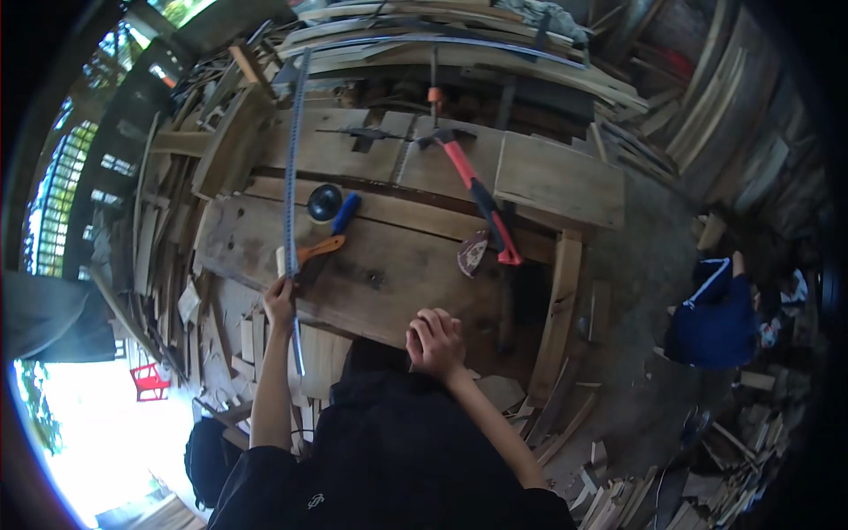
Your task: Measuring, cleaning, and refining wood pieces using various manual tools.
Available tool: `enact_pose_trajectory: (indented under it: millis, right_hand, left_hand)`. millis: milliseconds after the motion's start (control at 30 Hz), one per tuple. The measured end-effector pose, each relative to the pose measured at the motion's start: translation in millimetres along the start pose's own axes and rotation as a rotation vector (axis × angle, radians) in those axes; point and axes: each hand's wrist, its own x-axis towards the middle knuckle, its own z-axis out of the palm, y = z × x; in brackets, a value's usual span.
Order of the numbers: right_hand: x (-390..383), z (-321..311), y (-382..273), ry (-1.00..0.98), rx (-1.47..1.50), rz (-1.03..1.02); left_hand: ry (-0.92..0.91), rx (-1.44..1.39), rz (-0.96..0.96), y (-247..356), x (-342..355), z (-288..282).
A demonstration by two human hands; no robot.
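My left hand (277, 300) grips a long metal ruler (293, 159) that runs lengthwise over the wooden bench (397, 291). Just beside that hand lies an orange-handled tool (320, 246), partly behind the ruler. A black round object (324, 203) and a blue-handled tool (347, 212) are farther up. My right hand (435, 340) is curled at the bench's near edge; what lies under its fingers is hidden. A red-and-black hammer (473, 184) lies diagonally to the right, with a patterned half-round piece (470, 253) below its handle. A dark metal tool (360, 137) rests on the rear boards.
Wood planks are piled at the back (618, 88), along the left (168, 265) and at lower right (618, 495). Another long metal strip (459, 40) crosses the rear pile. A person in blue (711, 322) is down at the right. A red chair (150, 380) stands by a bright opening.
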Motion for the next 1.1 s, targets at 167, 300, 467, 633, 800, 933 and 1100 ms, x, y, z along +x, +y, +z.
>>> enact_pose_trajectory:
  millis: [167,300,467,633,800,933,1100]
  right_hand:
    - [32.4,-34.1,7.4,-0.037,0.295,0.215]
    - [142.3,-90.3,43.2,0.046,0.078,0.174]
    - [250.7,-143.5,116.4,-0.531,-0.703,0.448]
    - [305.7,-126.9,132.4,-0.848,-0.735,0.491]
    - [300.0,-116.0,150.1,-0.762,-0.695,0.306]
    - [286.3,-118.3,156.2,-0.573,-0.63,0.056]
    - [275.2,-125.3,135.1,-0.555,-0.548,-0.031]
  left_hand:
    - [-0.132,-0.017,-0.081,9.1,8.7,-10.1]
    - [-0.15,0.018,-0.132,25.0,-0.8,-7.0]
    - [-0.291,-0.024,-0.289,40.5,-1.8,-22.3]
    - [-0.312,-0.038,-0.298,58.1,16.7,-46.5]
    - [-0.217,0.179,0.051,36.4,67.7,-50.2]
    - [-0.387,0.0,-0.223,68.6,87.2,-46.3]
    - [-0.365,-0.065,-0.25,62.8,91.6,-50.8]
